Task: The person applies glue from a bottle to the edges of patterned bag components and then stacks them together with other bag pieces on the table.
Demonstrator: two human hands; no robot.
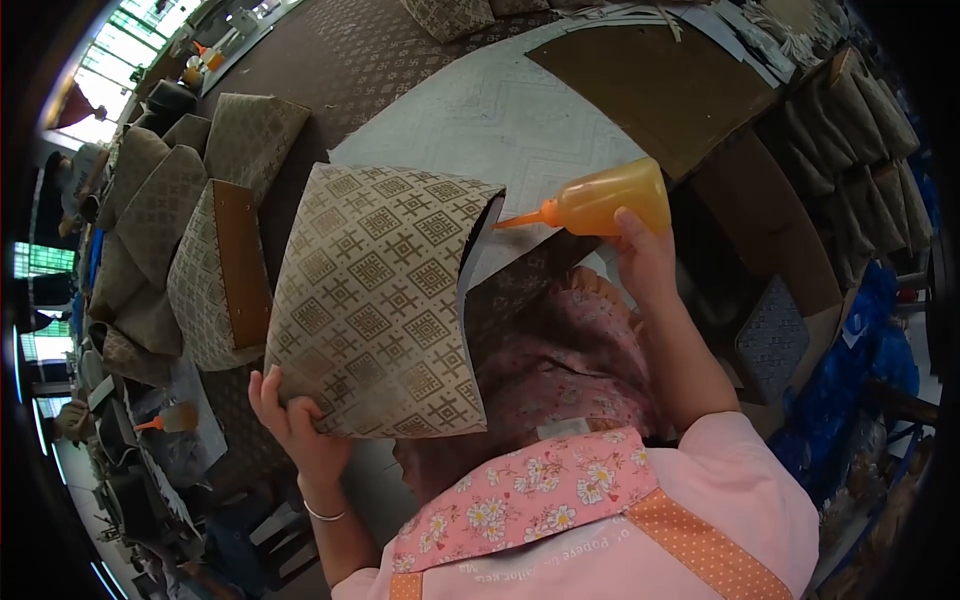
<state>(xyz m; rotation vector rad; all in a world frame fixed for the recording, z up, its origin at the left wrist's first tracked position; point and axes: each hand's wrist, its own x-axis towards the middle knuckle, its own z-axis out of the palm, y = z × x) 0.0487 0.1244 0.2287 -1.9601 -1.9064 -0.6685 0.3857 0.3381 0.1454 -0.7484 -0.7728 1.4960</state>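
A large, curved, fabric-covered piece (380, 300), beige with brown diamond motifs, stands tilted in front of me with its open side to the right. The fingers of my left hand (310, 440) curl round its lower left edge. My right hand (645, 260) grips a squeeze bottle (615, 198) of amber liquid, held on its side. Its orange nozzle points left, with the tip right at the piece's open right edge. The inside of the piece is mostly hidden from me.
Similar patterned pieces (160, 200) are heaped on the left. A second orange-tipped bottle (178, 418) lies at lower left. A pale sheet (480, 110) and a brown board (650, 90) cover the table. Folded beige covers (850, 150) hang at right, above blue plastic (880, 350).
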